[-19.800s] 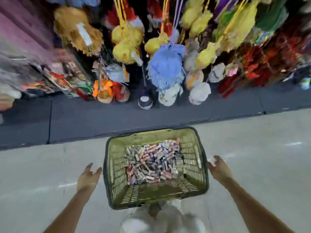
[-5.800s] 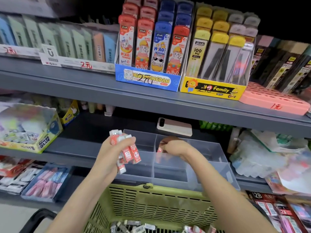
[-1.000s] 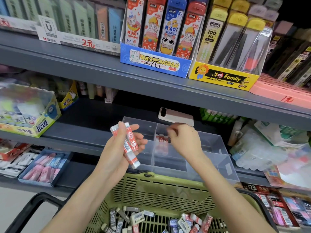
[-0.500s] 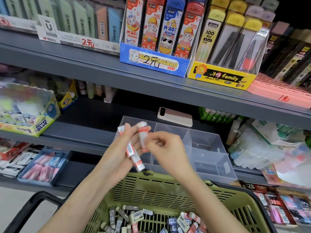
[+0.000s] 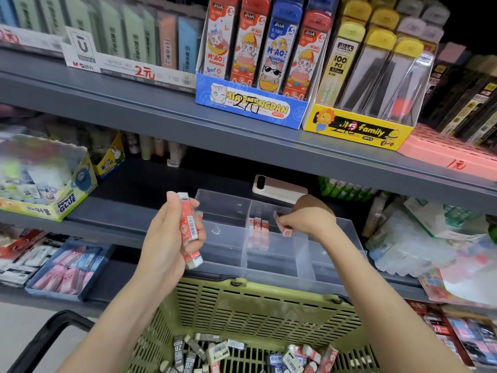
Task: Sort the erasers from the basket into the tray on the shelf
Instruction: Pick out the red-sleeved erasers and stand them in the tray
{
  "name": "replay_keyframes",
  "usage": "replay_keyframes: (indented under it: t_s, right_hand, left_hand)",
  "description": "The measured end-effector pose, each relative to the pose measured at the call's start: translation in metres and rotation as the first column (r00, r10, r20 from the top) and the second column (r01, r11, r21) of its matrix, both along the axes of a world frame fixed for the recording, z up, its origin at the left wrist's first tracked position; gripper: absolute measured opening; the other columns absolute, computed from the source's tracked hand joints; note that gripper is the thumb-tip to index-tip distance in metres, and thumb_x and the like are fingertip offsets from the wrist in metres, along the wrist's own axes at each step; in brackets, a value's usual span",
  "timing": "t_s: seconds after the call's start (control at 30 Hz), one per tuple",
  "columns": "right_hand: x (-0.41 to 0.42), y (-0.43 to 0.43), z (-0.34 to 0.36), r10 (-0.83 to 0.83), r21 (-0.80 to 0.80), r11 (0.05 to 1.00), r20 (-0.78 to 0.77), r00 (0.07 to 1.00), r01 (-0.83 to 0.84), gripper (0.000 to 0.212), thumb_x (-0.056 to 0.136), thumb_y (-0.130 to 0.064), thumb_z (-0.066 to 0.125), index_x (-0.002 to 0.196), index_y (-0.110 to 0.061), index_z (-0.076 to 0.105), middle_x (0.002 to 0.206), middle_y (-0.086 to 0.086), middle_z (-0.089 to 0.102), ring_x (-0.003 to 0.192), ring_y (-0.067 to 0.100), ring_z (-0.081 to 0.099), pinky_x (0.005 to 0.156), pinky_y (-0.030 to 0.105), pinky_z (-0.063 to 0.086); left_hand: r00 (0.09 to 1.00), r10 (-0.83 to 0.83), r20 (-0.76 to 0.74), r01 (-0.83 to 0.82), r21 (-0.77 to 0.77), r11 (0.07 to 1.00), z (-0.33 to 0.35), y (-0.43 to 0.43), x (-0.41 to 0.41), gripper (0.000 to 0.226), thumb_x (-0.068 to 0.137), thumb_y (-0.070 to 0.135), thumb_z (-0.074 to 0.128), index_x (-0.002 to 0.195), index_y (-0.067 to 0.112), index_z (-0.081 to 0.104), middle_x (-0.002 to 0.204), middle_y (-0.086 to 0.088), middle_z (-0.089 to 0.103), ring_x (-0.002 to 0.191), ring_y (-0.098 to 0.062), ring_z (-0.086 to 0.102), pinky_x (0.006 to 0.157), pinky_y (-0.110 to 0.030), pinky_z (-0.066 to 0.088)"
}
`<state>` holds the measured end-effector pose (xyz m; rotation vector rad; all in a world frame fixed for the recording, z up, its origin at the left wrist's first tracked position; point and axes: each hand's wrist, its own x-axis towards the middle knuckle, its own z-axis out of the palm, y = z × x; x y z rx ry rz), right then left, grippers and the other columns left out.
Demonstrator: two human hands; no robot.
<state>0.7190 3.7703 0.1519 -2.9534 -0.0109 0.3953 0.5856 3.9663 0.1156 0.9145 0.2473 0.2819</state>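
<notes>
Left hand (image 5: 166,238) has its grip wrapped round a couple of erasers (image 5: 189,227). They're red-sleeved with the long axis nearly upright, white tips poke out top and bottom, and a barcode faces the camera. Just right of it a clear divided tray (image 5: 223,238) sits on the grey shelf (image 5: 121,211). Its middle back compartment has a row (image 5: 258,224) of three red ones standing on end. Below, the green basket (image 5: 255,308) holds loose erasers (image 5: 228,351) in grey 2B and red sleeves, pointing every which way. Right hand (image 5: 309,219) is over that same compartment, grip pinched on one red eraser (image 5: 287,232), tilted with its lower end down-right.
</notes>
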Motion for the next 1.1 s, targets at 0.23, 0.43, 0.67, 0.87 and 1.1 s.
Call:
replay_keyframes:
  t_s: [0.23,0.43,0.67,0.87,1.1]
  right_hand:
    - [0.003,0.013,-0.022,0.084,-0.146,0.985,-0.051,0.995,-0.091,0.016,0.08,-0.025,0.058,0.072,-0.018,0.046,0.074,-0.002,0.053,0.078,0.022,0.056,0.067,0.026,0.043]
    - [0.008,0.012,-0.024,0.184,-0.188,0.96,-0.125,0.975,-0.206,0.017,0.084,-0.019,0.05,0.067,-0.017,0.046,0.069,-0.001,0.049,0.071,0.02,0.052,0.064,0.026,0.041]
    - [-0.037,0.008,-0.003,0.237,0.012,0.968,0.295,0.926,-0.251,0.03,0.094,-0.034,0.047,0.081,-0.01,0.061,0.081,0.006,0.062,0.08,0.026,0.057,0.066,0.028,0.04]
    - [-0.113,0.022,0.017,0.289,0.694,0.586,0.303,0.908,-0.418,0.003,0.082,-0.033,0.068,0.079,-0.035,0.068,0.069,-0.02,0.065,0.066,-0.006,0.055,0.06,0.007,0.04]
    - [-0.087,-0.016,0.019,-0.095,0.742,0.65,0.294,0.951,-0.164,0.018,0.065,-0.036,0.069,0.061,-0.018,0.071,0.056,-0.003,0.064,0.051,0.002,0.049,0.058,0.021,0.041]
  left_hand:
    - [0.992,-0.123,-0.04,0.129,0.226,0.966,0.001,-0.008,-0.008,0.034,0.078,0.055,0.053,0.093,0.03,0.071,0.078,0.004,0.063,0.068,-0.006,0.057,0.056,-0.019,0.044]
    - [0.985,-0.169,-0.047,0.175,0.301,0.937,0.005,-0.009,-0.012,0.046,0.068,0.065,0.055,0.101,0.037,0.071,0.074,0.003,0.055,0.054,-0.003,0.042,0.056,-0.019,0.034]
    - [0.982,-0.188,-0.007,0.181,0.316,0.931,0.006,-0.009,-0.01,0.041,0.072,0.056,0.059,0.1,0.031,0.073,0.073,0.001,0.056,0.048,-0.005,0.035,0.041,-0.012,0.029]
    - [0.974,-0.228,0.009,0.21,0.352,0.912,0.006,-0.012,-0.009,0.039,0.074,0.053,0.059,0.097,0.025,0.074,0.07,0.003,0.059,0.048,-0.004,0.041,0.041,-0.013,0.032]
    - [0.961,-0.275,0.01,0.267,0.209,0.941,0.002,-0.013,-0.01,0.034,0.081,0.023,0.062,0.115,0.021,0.065,0.087,-0.001,0.065,0.081,-0.01,0.059,0.066,-0.024,0.048]
